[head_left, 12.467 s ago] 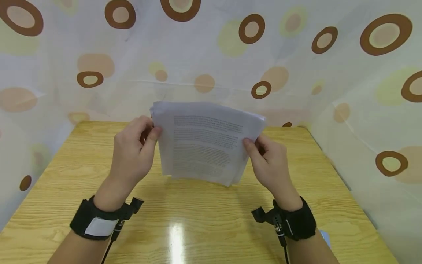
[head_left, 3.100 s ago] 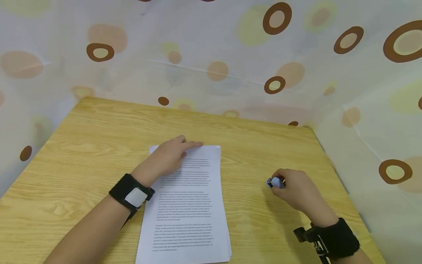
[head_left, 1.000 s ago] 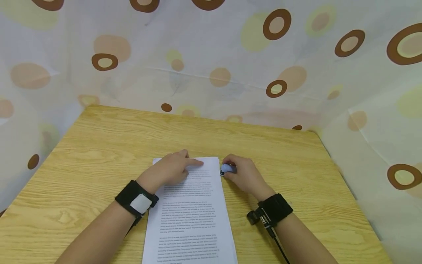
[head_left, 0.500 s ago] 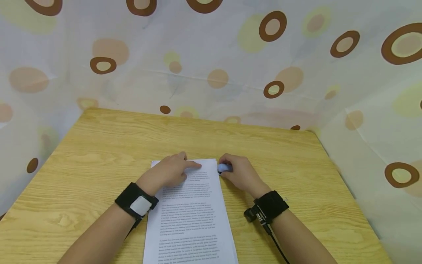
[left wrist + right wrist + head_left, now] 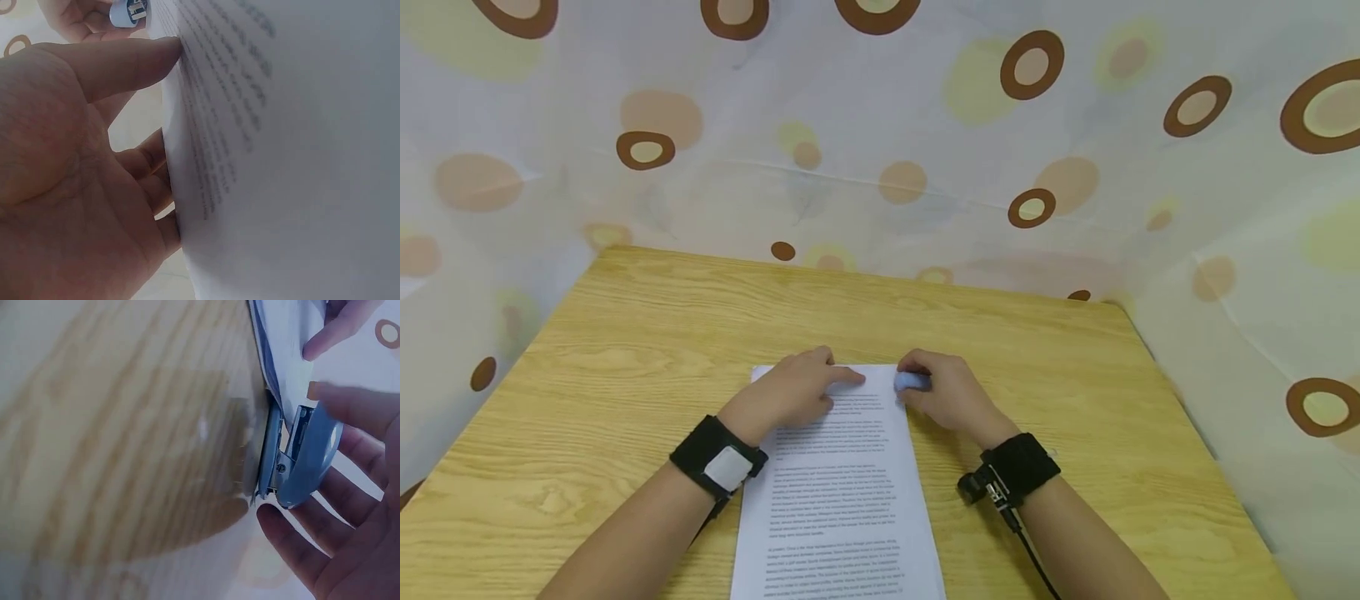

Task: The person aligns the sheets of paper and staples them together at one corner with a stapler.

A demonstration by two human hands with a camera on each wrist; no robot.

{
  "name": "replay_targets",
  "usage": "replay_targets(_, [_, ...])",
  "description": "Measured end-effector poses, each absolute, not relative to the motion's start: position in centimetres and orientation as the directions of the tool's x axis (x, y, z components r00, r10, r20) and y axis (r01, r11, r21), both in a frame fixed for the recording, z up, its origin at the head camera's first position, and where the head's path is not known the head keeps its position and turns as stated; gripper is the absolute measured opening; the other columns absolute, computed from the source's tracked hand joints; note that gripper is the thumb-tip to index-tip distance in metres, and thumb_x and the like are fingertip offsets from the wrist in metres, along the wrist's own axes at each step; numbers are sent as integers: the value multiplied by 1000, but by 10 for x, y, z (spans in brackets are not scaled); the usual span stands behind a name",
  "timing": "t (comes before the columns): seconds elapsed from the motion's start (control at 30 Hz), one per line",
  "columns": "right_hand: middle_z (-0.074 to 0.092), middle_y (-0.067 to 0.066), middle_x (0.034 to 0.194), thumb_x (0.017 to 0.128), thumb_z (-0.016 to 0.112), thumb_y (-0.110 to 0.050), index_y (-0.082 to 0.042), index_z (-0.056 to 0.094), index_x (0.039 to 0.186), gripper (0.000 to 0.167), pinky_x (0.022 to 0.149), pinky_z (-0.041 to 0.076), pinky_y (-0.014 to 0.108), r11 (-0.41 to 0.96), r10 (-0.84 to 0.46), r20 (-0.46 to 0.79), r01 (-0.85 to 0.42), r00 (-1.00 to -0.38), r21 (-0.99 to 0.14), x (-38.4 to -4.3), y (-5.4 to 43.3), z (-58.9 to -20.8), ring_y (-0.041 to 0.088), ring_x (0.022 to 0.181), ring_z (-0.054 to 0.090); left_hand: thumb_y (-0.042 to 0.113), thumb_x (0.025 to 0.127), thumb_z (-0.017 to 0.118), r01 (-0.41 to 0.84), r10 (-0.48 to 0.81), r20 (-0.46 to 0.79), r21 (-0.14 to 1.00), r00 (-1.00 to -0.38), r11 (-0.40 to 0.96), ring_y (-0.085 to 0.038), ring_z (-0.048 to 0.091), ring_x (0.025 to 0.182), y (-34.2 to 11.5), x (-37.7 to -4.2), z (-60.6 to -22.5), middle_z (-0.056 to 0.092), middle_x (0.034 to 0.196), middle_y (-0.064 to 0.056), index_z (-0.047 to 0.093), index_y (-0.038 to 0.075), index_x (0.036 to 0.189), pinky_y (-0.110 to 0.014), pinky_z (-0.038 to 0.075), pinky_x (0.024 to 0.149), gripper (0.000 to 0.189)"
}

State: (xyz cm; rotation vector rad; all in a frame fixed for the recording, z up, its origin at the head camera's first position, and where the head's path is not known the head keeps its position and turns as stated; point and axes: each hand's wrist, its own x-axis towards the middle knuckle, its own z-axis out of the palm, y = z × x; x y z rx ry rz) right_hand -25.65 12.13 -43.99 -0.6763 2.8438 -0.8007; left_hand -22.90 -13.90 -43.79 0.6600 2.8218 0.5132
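A stack of printed paper [image 5: 838, 517] lies on the table, running toward me past the lower frame edge. My left hand [image 5: 786, 396] rests across its upper left part, one finger stretched to the right; in the left wrist view the thumb [image 5: 144, 62] presses on the text and other fingers meet the sheets' edge. With curled fingers my right hand [image 5: 955, 396] holds a small light-blue stapler [image 5: 913, 382] at the stack's top right corner. The right wrist view shows the stapler [image 5: 319, 456] from the side, the paper's edge reaching into its mouth.
The wood-grain table [image 5: 1060, 375] spreads around the stack. A pale curtain [image 5: 850, 108] with brown rings and spots stands behind and on both sides. Black straps [image 5: 1018, 468] with small cameras sit on both wrists; a cable runs down beside the right forearm.
Both hands held the paper up at first; afterwards it lies flat under my left hand. My right hand brought the stapler leftward, and now it meets the corner.
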Motion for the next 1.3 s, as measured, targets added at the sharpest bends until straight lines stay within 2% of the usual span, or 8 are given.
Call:
replay_targets(0.17, [68,11,134,106,61,-38,-10,64,135,41,106,51,51,765,-417,-6,-348,-909,-542,-260,122,-439,33,127,63,14,98,68,391,454,-77,394,-888,832,-27,57,123,-141,-230,-439,59,140,-9,63,31,145,-48,45,107,50])
replay_targets(0.3, [60,19,144,112,43,-43,-5,57,142,51,113,42,58,787,-386,-20,-318,-922,-528,-269,117,-435,42,140,51,20,96,72,365,436,-94,408,-895,837,-31,55,130,-141,-229,-434,56,146,-10,62,27,145,-52,42,112,51])
replay_targets(0.4, [54,23,149,113,36,-45,-5,54,145,54,116,39,60,815,-369,-27,-310,-929,-490,-280,113,-433,45,144,44,27,92,79,364,448,-138,400,-883,841,-34,52,136,-137,-225,-427,54,151,-11,62,27,146,-56,42,114,57])
replay_targets(0.53, [48,26,154,113,34,-47,-6,51,149,57,116,37,64,851,-373,-42,-324,-927,-413,-294,103,-437,48,146,39,34,81,90,375,470,-198,378,-860,846,-37,48,143,-132,-217,-421,51,156,-10,62,28,145,-59,43,113,70])
replay_targets(0.73, [43,22,159,113,30,-46,-10,46,155,57,115,37,67,906,-366,-144,-316,-919,-282,-301,90,-448,47,150,36,35,69,99,376,456,-226,321,-861,869,-36,47,142,-128,-210,-422,51,156,-10,64,28,143,-57,48,108,82])
replay_targets(0.87, [40,19,162,113,30,-44,-15,43,157,54,116,37,66,925,-346,-165,-306,-924,-224,-300,87,-448,44,152,35,36,68,100,384,448,-219,282,-867,879,-35,48,140,-126,-210,-422,51,155,-10,64,29,144,-56,50,106,84])
replay_targets(1.1, [36,19,164,113,29,-43,-16,41,159,54,115,38,66,940,-327,-186,-298,-926,-168,-299,85,-446,43,153,34,33,69,99,378,445,-232,281,-865,882,-35,47,141,-123,-207,-418,50,156,-11,63,27,144,-57,49,106,84])
replay_targets(1.3, [30,19,168,113,26,-43,-17,33,163,56,115,37,67,949,-313,-245,-293,-918,-116,-299,79,-446,44,155,29,33,69,99,380,443,-246,264,-862,886,-35,46,142,-122,-208,-419,49,156,-11,62,26,145,-59,50,105,85])
